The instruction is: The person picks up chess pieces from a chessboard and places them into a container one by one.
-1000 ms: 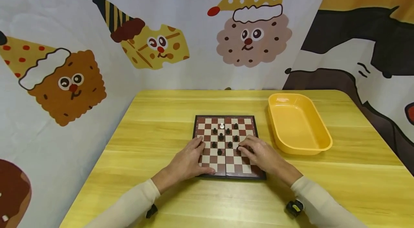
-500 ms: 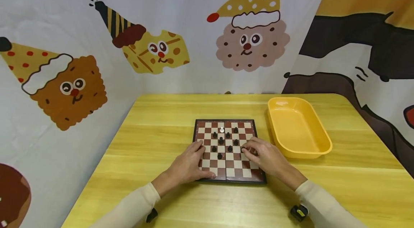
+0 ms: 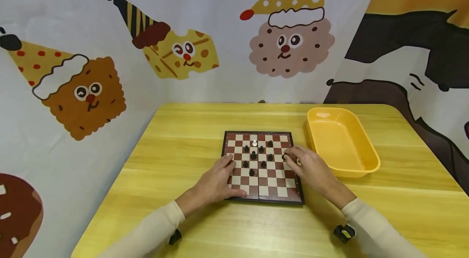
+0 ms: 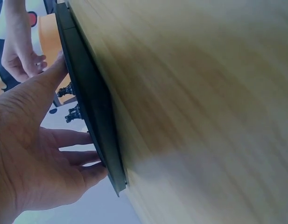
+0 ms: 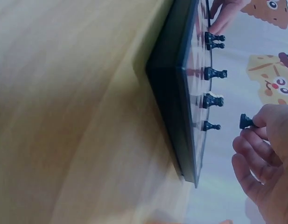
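A red-and-white checkered chessboard point(image 3: 271, 182) with a dark frame lies on the table. My left hand point(image 3: 216, 180) rests on its left side, thumb at the near edge and fingers spread on the top. Between thumb and fingertips, my right hand point(image 3: 309, 168) pinches a black chess piece point(image 5: 246, 121), lifted above the board's right side; which piece it is, I cannot tell. Several black chess pieces point(image 3: 253, 155) stand upright around the board's middle. Behind them is one white chess piece point(image 3: 254, 143).
A yellow plastic tray point(image 3: 342, 140) with nothing in it stands right of the board, close to my right hand. The wooden table point(image 3: 183, 127) meets a cartoon-printed curtain point(image 3: 227, 87) at its back edge.
My right hand has moved to the right and away from me with the black chess piece, toward the board's right edge. The left hand stays on the board. The view shifts slightly.
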Demonstrator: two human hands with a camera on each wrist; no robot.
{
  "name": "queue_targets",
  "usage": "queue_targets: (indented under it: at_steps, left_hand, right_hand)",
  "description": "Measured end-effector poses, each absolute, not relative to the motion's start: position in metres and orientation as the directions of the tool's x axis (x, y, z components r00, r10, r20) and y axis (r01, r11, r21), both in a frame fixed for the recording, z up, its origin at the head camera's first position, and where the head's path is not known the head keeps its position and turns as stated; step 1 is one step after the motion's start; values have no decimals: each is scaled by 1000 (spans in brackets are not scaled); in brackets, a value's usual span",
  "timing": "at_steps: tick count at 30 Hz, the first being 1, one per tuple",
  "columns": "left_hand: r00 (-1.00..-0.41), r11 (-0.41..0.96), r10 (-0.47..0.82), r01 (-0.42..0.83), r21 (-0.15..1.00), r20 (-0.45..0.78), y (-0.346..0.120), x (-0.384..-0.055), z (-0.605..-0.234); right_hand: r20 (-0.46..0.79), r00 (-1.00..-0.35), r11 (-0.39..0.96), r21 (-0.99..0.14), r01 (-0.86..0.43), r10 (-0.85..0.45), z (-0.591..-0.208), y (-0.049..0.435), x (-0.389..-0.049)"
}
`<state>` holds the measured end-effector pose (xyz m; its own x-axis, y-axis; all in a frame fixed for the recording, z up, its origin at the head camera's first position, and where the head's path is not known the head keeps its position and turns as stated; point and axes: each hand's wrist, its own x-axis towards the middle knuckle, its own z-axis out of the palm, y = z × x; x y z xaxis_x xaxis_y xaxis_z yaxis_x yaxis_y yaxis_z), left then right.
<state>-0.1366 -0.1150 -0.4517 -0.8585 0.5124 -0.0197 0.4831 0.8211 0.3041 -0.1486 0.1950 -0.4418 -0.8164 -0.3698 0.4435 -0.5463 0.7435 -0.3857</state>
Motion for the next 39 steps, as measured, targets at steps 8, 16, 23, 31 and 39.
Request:
queue_targets:
  at_steps: [8, 16, 23, 31, 39]
  left_hand:
    - [-857, 819, 515, 487, 303, -12, -114, -139, -452]
    - [-859, 816, 511, 489, 308, 11, -116, -138, -455]
    - [-859, 816, 511, 490, 307, 13, -116, -138, -455]
    - [-860, 818, 510, 482, 313, -10, -114, -140, -453]
    - [-863, 817, 505, 468, 336, -27, -114, -140, -452]
  right_hand:
    - [447, -826, 755, -392, -525, -343, -431, 206, -154]
    - [390, -882, 796, -430, -427, -263, -416, 215, -157]
    - [400, -884, 805, -427, -413, -241, -409, 226, -160]
    - [415, -887, 825, -416, -382, -201, -400, 243, -165]
    - [386, -908, 835, -437, -335, -162, -394, 264, -165]
